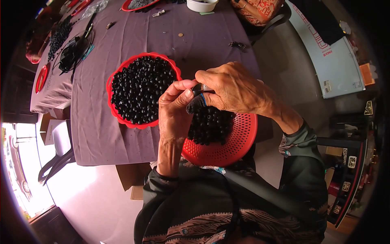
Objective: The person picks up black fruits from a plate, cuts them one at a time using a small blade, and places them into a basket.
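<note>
My two hands meet in front of me, above the gap between two red baskets. Pinched in the fingertips of my left hand [174, 107] is a small black rounded piece [197, 89]. My right hand [237, 89] is closed against it, its thumb wearing a dark knitted finger cover [196, 105] with a blue edge. Something small and shiny shows at the right fingertips, too hidden to name. Behind my left hand, a scalloped red basket [111, 97] holds many round black pieces [140, 89]. Under my right hand, a red perforated colander [243, 140] holds more of them.
A purple cloth [109, 146] covers the table. At its far side are a white bowl [202, 5] and a red tray [142, 6]. Black cables [73, 53] lie at the left. Another person's arm [254, 12] shows at the far right, by a chair.
</note>
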Demonstrator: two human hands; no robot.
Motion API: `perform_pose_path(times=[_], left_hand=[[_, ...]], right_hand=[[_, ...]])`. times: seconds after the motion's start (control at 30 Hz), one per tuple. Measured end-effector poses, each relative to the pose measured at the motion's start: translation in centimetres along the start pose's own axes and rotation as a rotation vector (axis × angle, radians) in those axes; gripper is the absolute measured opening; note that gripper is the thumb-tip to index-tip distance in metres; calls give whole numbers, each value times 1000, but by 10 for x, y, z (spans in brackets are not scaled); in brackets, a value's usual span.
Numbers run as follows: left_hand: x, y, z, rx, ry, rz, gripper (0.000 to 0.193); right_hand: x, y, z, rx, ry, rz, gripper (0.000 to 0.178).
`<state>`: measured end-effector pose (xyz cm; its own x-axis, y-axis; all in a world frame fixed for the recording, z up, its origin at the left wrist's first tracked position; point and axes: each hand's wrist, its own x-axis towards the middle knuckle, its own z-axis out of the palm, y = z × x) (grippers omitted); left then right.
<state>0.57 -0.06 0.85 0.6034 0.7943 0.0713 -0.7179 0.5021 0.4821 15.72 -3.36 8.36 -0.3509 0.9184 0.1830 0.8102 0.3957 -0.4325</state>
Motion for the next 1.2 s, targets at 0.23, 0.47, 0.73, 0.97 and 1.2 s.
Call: perform_pose_path(times=[0.23,0.47,0.73,0.97,1.2], left_hand=[[-4,-2,2,-4,59,-25,15],[-3,-4,0,-49,17,-19,15],[-2,-10,-8,-171,-10,-101,16],[-2,-8,-6,-97,13,-79,16],[-4,-6,-2,-69,-1,-37,16]], right_hand=[[-4,4,6,-60,3,-3,27],[-7,6,7,-70,18,-20,28],[-2,4,2,-54,51,5,26],[-1,4,3,-38,30,-7,23],[-3,1,3,-67,13,-2,27]])
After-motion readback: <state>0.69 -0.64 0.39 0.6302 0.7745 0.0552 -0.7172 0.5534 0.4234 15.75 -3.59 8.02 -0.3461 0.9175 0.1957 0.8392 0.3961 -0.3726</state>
